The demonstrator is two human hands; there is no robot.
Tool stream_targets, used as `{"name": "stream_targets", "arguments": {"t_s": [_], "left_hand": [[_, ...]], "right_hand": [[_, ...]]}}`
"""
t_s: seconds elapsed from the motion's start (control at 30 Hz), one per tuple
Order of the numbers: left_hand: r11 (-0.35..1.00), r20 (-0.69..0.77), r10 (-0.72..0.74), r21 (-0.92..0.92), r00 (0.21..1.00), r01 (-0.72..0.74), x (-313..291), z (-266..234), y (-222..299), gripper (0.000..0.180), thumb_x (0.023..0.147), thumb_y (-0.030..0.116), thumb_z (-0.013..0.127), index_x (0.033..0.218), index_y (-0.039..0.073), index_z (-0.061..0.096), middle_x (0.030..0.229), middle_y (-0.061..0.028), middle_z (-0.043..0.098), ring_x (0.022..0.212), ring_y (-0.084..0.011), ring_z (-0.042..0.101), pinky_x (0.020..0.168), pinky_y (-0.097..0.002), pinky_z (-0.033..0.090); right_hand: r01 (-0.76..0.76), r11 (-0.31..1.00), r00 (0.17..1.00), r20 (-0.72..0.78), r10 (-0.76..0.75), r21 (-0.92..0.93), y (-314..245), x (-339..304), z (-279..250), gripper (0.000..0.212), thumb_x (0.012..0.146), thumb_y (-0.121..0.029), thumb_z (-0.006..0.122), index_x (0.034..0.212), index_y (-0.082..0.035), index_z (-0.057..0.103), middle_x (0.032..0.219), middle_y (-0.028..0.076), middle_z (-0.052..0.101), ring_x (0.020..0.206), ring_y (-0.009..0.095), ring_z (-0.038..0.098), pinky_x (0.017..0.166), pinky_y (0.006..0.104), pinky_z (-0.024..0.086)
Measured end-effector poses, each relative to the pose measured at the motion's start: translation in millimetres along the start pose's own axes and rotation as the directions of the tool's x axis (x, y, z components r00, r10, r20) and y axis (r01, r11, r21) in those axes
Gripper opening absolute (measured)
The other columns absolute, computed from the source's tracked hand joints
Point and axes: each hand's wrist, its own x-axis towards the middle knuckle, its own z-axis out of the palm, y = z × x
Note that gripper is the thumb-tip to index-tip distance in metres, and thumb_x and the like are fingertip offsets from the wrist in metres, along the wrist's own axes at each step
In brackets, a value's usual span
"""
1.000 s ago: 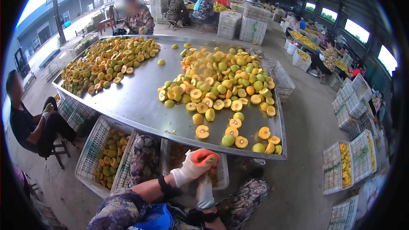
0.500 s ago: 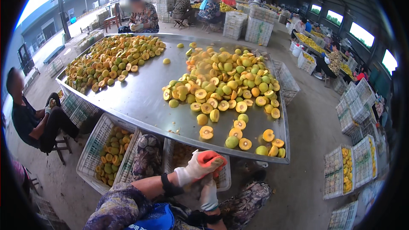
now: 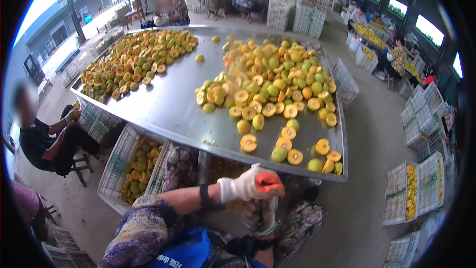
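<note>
My left hand, in a white knit glove with an orange-coated palm, is closed just off the near edge of the metal table. Directly beneath it and touching it, my right hand has its gloved fingers curled. Whatever either hand grips is hidden by the fingers. Beyond them, a large pile of halved yellow-green fruit, which look like peaches, covers the table's right side. Several loose halves lie near the front edge, some cut side up with the stone showing.
A second fruit pile covers the table's far left. White plastic crates with fruit stand below the near edge and at the right. One person sits at left, another at the far end.
The view has shifted, so the table sits a little farther right and higher. My left hand has turned, its orange palm now curled in over the right hand; both stay together.
</note>
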Motion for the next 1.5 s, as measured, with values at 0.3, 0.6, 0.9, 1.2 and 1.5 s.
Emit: {"name": "stream_targets", "arguments": {"t_s": [0.3,0.6,0.9,1.2,1.5], "left_hand": [[0.995,-0.09,0.048,-0.087,0.995,-0.056,-17.1,-1.7,-0.2,0.024,0.095,0.029,0.068,0.094,0.006,0.074,0.082,-0.0067,0.07,0.075,-0.0189,0.07,0.068,-0.0327,0.055],[0.774,-0.392,-0.428,-0.624,0.814,0.108,-55.6,-65.1,41.4,0.029,0.096,0.029,0.065,0.109,0.003,0.066,0.097,-0.013,0.071,0.083,-0.0258,0.073,0.062,-0.0371,0.062],[0.606,-0.55,-0.078,0.636,0.832,0.477,-47.9,-153.2,13.4,0.033,0.091,0.028,0.064,0.119,0.012,0.072,0.103,-0.0159,0.074,0.088,-0.0261,0.073,0.079,-0.0374,0.058],[0.672,-0.23,-0.274,0.649,0.934,0.357,67.1,-97.2,-100.4,0.034,0.084,0.018,0.071,0.117,0.017,0.068,0.101,-0.0087,0.071,0.094,-0.0265,0.069,0.085,-0.0332,0.055],[0.918,-0.313,-0.352,0.069,0.882,0.391,14.6,-72.7,-24.5,0.03,0.081,-0.002,0.065,0.111,0.003,0.068,0.11,-0.0055,0.07,0.101,-0.0126,0.065,0.091,-0.0292,0.054]], "right_hand": [[0.006,1.0,0.999,-0.047,-0.007,-0.029,6.2,0.2,24.6,0.054,0.093,-0.065,0.059,0.086,-0.012,0.052,0.056,-0.004,0.038,0.039,0.007,0.028,0.037,0.0243,0.027],[-0.07,0.898,0.721,0.645,-0.255,0.433,11.8,31.2,12.3,0.042,0.101,-0.049,0.056,0.084,-0.013,0.044,0.06,-0.006,0.037,0.04,0.007,0.032,0.034,0.024,0.024],[-0.001,0.533,0.996,0.047,-0.073,0.846,43.9,60.2,-46.8,0.037,0.097,-0.043,0.064,0.09,-0.007,0.064,0.065,-0.008,0.037,0.051,0.006,0.038,0.049,0.0248,0.033],[0.265,0.845,0.952,-0.264,-0.154,0.464,36.1,54.2,-25.5,0.048,0.098,-0.057,0.056,0.094,-0.011,0.067,0.058,-0.008,0.035,0.043,0.005,0.029,0.039,0.0227,0.026],[0.39,0.758,0.599,-0.481,-0.64,-0.522,22.2,44.7,10.4,0.053,0.098,-0.065,0.051,0.104,-0.014,0.06,0.074,-0.003,0.055,0.056,0.008,0.049,0.046,0.0238,0.038]]}}
